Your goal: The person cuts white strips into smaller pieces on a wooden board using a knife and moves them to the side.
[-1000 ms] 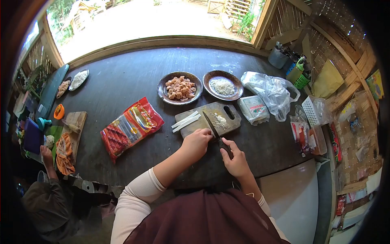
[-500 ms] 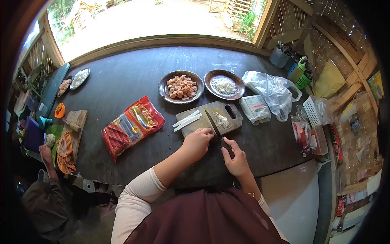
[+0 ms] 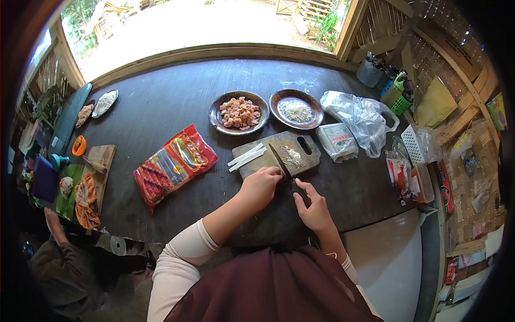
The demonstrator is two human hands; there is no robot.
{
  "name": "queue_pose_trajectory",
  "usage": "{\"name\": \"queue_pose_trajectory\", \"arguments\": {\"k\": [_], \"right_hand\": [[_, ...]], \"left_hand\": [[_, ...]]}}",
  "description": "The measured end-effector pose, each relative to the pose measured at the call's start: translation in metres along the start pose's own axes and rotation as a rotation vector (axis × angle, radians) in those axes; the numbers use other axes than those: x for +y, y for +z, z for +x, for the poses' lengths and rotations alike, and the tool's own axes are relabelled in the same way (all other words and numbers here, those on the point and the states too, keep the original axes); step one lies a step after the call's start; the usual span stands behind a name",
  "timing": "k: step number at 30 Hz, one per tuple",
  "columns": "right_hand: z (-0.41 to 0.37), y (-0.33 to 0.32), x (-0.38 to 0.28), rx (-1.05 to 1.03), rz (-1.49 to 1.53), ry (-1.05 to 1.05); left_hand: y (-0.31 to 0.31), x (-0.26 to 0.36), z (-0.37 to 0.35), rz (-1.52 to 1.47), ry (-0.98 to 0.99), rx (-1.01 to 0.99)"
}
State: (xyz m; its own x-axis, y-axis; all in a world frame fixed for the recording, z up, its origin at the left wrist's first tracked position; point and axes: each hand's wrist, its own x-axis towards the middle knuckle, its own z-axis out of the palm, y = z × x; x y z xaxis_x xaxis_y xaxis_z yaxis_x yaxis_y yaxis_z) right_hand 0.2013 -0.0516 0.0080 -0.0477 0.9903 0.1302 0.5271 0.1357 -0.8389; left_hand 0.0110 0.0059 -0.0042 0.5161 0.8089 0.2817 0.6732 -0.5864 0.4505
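My right hand [image 3: 312, 208] is wrapped round the handle of a dark-bladed knife [image 3: 280, 160], its blade slanting over the wooden cutting board [image 3: 308, 163]. Just left of the blade, my left hand [image 3: 260, 187] is closed at the board's near edge, fingertips pressed together. Whatever lies under those fingers is hidden. Pale flat strips [image 3: 248, 158] rest on the board's left part, and a small heap of thin whitish shreds [image 3: 293, 157] lies right of the blade.
Behind the board stand a plate of pinkish-brown slices [image 3: 240, 113] and a plate of white shreds [image 3: 295, 112]. A red food packet [image 3: 176, 167] lies left; plastic bags [image 3: 362, 121] lie right. At far left, a co-worker's hand [image 3: 53, 222] is near an orange cloth [image 3: 87, 201].
My right hand and the knife handle have shifted slightly; my left hand stays almost in place. The co-worker's hand has drawn back from the whitish food on the green leaf.
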Motion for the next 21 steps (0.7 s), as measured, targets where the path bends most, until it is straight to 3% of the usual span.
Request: {"name": "queue_pose_trajectory", "arguments": {"k": [21], "right_hand": [[0.007,-0.005,-0.017,-0.037,-0.050,-0.009]], "left_hand": [[0.000,0.001,0.001,0.023,-0.006,-0.002]]}}
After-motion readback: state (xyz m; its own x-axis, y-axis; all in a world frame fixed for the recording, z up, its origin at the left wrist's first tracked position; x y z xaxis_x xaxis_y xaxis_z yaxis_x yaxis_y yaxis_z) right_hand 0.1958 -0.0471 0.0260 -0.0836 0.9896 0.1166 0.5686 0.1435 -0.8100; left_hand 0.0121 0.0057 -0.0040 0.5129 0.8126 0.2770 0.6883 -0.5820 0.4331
